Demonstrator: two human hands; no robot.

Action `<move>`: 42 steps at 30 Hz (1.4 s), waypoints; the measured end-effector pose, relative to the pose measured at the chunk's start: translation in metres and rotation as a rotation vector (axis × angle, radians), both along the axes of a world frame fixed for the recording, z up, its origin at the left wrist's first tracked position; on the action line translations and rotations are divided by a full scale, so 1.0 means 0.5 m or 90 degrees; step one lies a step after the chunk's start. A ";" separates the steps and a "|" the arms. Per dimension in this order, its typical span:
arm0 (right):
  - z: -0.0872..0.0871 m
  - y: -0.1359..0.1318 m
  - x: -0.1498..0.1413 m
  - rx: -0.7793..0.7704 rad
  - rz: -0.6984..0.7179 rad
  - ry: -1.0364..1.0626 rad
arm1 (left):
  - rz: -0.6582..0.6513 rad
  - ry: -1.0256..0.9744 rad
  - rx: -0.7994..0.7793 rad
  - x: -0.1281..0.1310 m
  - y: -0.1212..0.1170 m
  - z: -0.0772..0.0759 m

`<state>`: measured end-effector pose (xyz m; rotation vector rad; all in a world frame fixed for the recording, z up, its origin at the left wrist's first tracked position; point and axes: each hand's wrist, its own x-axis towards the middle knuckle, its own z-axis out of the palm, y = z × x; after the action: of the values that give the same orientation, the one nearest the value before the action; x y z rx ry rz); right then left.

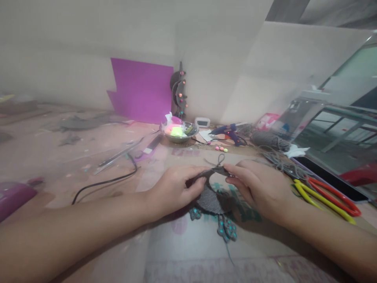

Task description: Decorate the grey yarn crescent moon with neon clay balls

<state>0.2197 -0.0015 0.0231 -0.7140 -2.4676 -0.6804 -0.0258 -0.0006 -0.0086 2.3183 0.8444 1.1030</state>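
Between my hands is a dark grey yarn-wrapped crescent ornament (210, 198), with a small cord loop (221, 158) standing at its top. Grey flower-like pieces (226, 228) with turquoise dots hang from its lower edge, and a thin thread trails below them. My left hand (176, 188) is closed on the crescent's upper left, thumb in front and fingers behind. On the upper right tip, my right hand (262, 188) pinches with thumb and forefinger. Parts of the rim are hidden under my fingers.
A metal bowl (178, 137) holds bright bits behind my hands. Right of it lie a blue glue gun (225, 131), several small beads (221, 149) and grey yarn (269, 140). Scissors (330, 196) and a phone (332, 177) lie at right. A black cable (106, 182) curves at left.
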 end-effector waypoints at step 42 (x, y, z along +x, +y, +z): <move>-0.013 0.035 -0.028 -0.649 -0.162 0.550 | 0.034 -0.266 -0.423 0.005 0.046 -0.017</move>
<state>0.2057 0.0161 0.0168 -1.3218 -1.7546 0.7812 -0.0234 0.0221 -0.0168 1.4690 0.9295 1.0657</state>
